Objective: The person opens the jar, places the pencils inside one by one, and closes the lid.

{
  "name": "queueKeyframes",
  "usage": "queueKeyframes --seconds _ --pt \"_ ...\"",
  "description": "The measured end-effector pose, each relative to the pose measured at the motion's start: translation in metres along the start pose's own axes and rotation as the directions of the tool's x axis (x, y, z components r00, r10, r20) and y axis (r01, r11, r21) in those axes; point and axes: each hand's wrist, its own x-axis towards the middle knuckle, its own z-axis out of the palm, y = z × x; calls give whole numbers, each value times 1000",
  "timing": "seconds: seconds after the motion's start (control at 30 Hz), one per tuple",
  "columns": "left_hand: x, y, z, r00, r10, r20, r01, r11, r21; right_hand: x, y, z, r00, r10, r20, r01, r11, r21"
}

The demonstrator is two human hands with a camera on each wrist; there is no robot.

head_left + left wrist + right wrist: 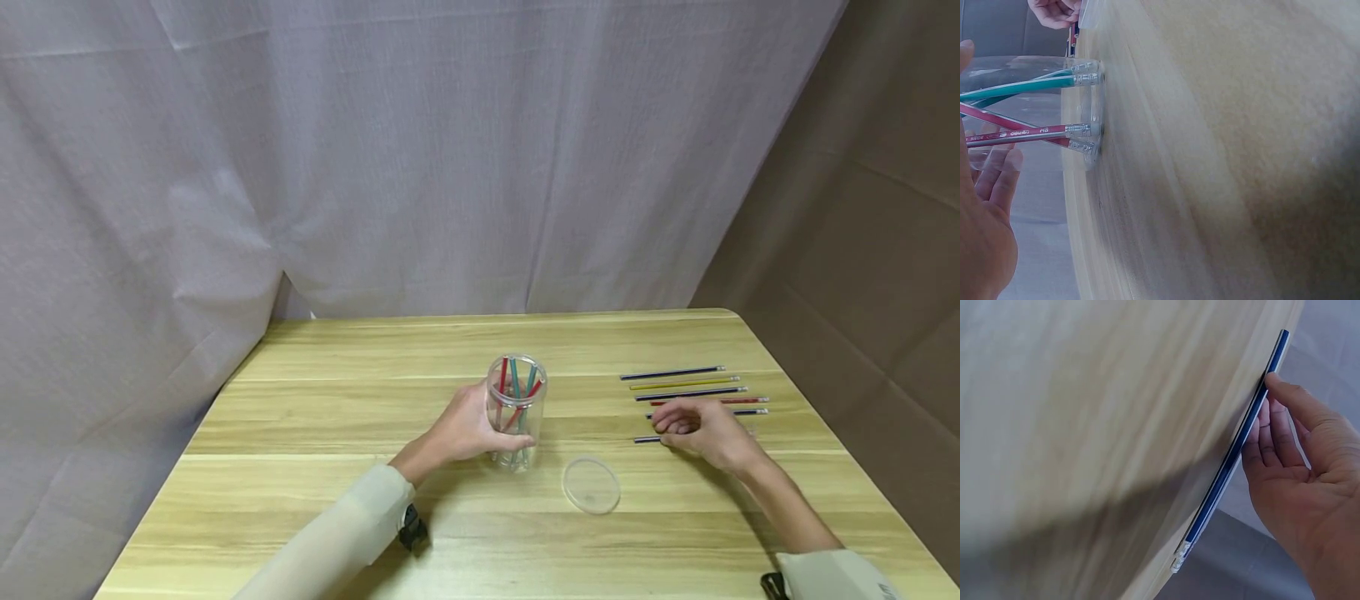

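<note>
Here, left hand grips jar; right hand, half-curled, touches pencil.

The table has a pale yellow wood-grain top, its grain and seams running from left to right, with a straight far edge and a rounded far right corner; 1 clear jar stands roughly upright near its middle; 1 round clear lid lies flat, nearer the front and to the right of the jar; farther right, 5 pencils lie in a loose row, pale ends to the right: from the far side, 1 dark blue, 1 yellow, 1 dark blue, 1 red and 1 dark blue; the last 2 are partly hidden by the right hand; shadows darken the near part of the wood.
</note>
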Motion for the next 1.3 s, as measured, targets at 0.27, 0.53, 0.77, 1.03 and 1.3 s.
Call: queueKeyframes --seconds 0.27,0.53,0.77,1.03,1.3 --pt "0 1 0 1000 -14 -5 14 1000 17 4 -2 9 999 -26 37 26 1000 -8" --pt "0 0 0 1000 -9 1 9 1000 -3 5 -6 17 1000 -9 15 10 998 -65" --pt "-1 -1 2 1000 0 3 0 1000 -6 5 -16 23 998 -64 -8 64 997 -47" --pt "0 0 1 1000 -3 2 3 1000 -11 11 -43 25 997 -67 -46 64 996 -62" --pt "0 1 1 1000 -16 -6 16 1000 -24 18 -75 26 977 -193 -87 187 980 -72"
